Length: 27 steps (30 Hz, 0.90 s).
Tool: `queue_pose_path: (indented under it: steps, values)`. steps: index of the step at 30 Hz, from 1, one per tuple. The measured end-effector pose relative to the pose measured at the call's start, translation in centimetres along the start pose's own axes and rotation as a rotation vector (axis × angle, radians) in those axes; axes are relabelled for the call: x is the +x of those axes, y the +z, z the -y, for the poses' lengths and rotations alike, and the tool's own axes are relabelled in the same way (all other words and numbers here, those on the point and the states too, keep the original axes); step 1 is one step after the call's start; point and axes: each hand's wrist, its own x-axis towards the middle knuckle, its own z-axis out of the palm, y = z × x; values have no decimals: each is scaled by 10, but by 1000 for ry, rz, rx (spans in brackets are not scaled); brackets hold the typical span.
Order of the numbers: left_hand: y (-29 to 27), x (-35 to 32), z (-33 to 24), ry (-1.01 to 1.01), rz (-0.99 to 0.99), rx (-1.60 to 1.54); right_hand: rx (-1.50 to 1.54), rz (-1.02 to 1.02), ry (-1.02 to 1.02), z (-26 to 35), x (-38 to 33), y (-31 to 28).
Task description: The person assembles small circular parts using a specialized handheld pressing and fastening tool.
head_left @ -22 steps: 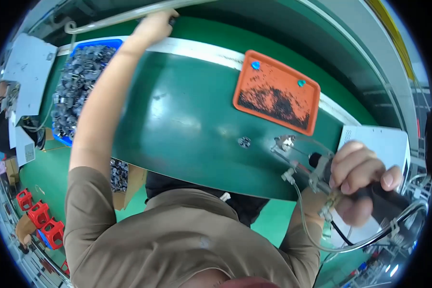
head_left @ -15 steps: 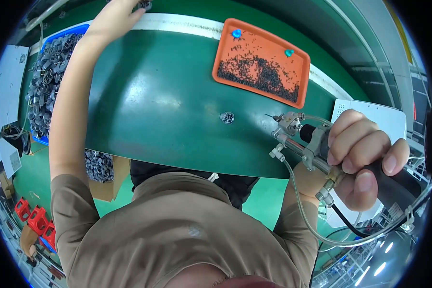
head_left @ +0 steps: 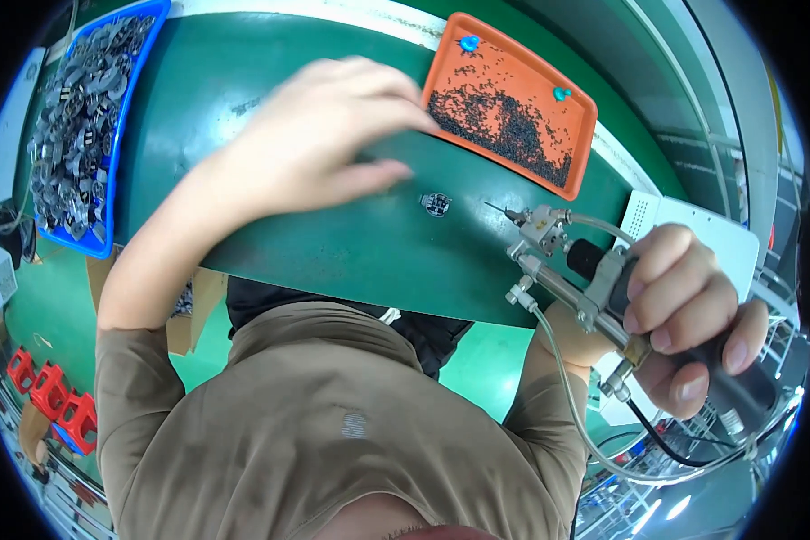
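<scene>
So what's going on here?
The person's right hand grips a hose-fed power screwdriver, apart from a small round part on the green worktop. The left hand, blurred, is open above the worktop, near the orange tray of tiny dark screws. Grey parts fill a blue bin.

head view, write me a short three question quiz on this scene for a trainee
1. What lies on the green table between the left hand and the tip of the black-handled tool?
2. Which hand grips that tool? a) left b) right
3. True or false: the blue bin stands left of the orange tray.

Key: 1. one small part; 2. b, the right hand; 3. true.
</scene>
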Motion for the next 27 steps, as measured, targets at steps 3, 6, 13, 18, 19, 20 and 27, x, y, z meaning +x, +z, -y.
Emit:
queue_pose_path:
  steps: [3, 6, 13, 18, 19, 20, 27]
  values:
    - [46, 27, -17, 135, 25, -374, 13, 28, -47, 4, -2, -3]
    - [61, 37, -20, 154, 81, -451, -4, 99, -69, -3, 2, -6]
    - [53, 57, -13, -21, 392, -745, 21, 86, -51, 2, 2, -5]
    - [55, 64, 4, 87, 55, -239, 7, 161, -44, 9, 6, -10]
    - [54, 66, 7, 85, -63, -38, -11, 179, -21, 11, 7, -10]
    - [50, 65, 8, 50, -124, 98, -16, 176, -29, 10, 8, -11]
    - [42, 25, -16, 113, 24, 28, -187, 219, 129, 10, 14, -18]
